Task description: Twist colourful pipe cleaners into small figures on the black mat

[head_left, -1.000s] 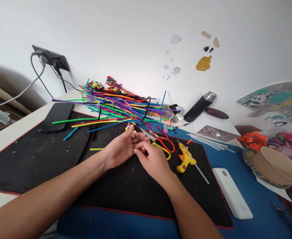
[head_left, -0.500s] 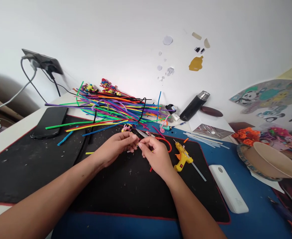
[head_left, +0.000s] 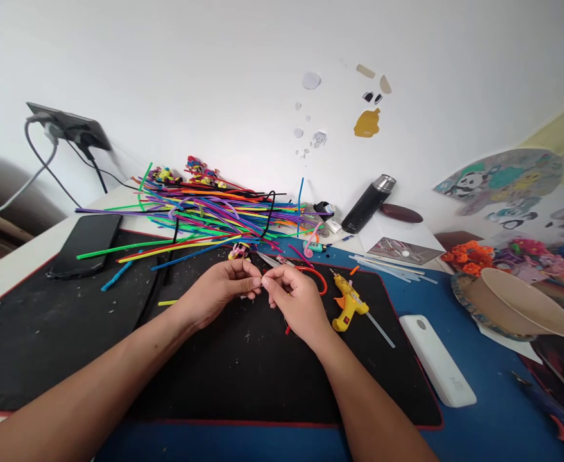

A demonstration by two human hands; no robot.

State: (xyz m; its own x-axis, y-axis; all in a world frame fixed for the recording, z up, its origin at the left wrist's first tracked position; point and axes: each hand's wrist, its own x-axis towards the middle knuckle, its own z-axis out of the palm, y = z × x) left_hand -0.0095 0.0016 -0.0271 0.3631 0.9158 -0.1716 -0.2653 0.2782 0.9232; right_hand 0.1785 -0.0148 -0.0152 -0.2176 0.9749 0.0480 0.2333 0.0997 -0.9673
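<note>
Hands: left hand (head_left: 226,287) and right hand (head_left: 297,300) meet fingertip to fingertip above the black mat (head_left: 253,378).
Left grip: thumb and forefinger pinched closed; any bit between them is too small to tell.
Right grip: pinched too, thumb against forefinger — what it has hold of, if anything, cannot be made out.
Small figure (head_left: 239,251): at 11 o'clock from the fingertips, near the left hand, multicoloured.
Scissors (head_left: 321,280): red-orange handle at 2 to 3 o'clock, partly hidden by the right hand — blades angled toward 12.
Glue gun (head_left: 350,304): yellow, lying on the mat at 3 to 4 o'clock, with a clear stick out of its back.
Fuzzy stems (head_left: 214,208): many-coloured heap at 11 o'clock, well beyond the hands.
Phone (head_left: 85,245): dark, at 9 to 10 o'clock.
Flask (head_left: 366,208): black with a silvery cap, tilted, at 2 o'clock.
White slab (head_left: 438,360): on the blue surface (head_left: 493,404) at 4 o'clock.
Bowl (head_left: 517,300): beige, at 3 o'clock.
</note>
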